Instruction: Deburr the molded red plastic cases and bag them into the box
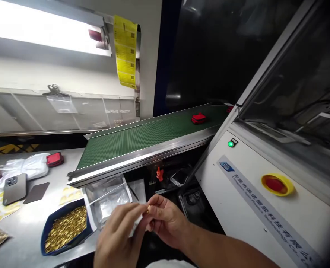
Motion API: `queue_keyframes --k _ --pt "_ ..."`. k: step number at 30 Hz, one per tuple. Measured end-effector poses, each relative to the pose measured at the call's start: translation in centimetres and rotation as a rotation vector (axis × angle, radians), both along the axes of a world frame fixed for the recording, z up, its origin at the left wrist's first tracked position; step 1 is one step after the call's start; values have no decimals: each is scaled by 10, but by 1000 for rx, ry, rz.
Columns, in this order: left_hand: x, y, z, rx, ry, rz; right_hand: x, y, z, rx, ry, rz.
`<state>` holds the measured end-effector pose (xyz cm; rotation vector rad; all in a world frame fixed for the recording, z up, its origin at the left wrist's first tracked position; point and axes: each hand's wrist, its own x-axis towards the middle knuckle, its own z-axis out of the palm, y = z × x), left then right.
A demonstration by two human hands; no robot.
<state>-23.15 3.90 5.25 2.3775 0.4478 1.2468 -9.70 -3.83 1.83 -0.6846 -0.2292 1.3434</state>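
My left hand (120,234) and my right hand (169,219) meet at the fingertips in the lower middle. Pinched between them is a small gold-coloured metal piece (148,211), mostly covered by the fingers, so its exact shape is hidden. Left of my hands, a blue bin (43,238) holds a heap of small gold metal pieces (67,227). Right behind my left hand stands a white-rimmed container (90,214) lined with clear plastic.
A green conveyor belt (126,139) slopes up rightward, carrying a red block-like part (198,118). A similar red part (54,159), white plastic bags (28,166) and a phone (15,189) lie on the metal table (28,230). At right, a machine panel bears a red emergency button (275,184).
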Motion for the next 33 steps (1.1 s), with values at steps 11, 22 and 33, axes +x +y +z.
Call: queue_keyframes --k 11,22,33 --pt "19 -18 -37 176 100 -55 11 -31 -2 -138 -124 -203" --pt "19 40 -55 57 -25 -45 -18 31 7 -257 -32 -354" --pt "6 111 -59 -107 -165 -231 -47 89 12 -237 -150 -562"
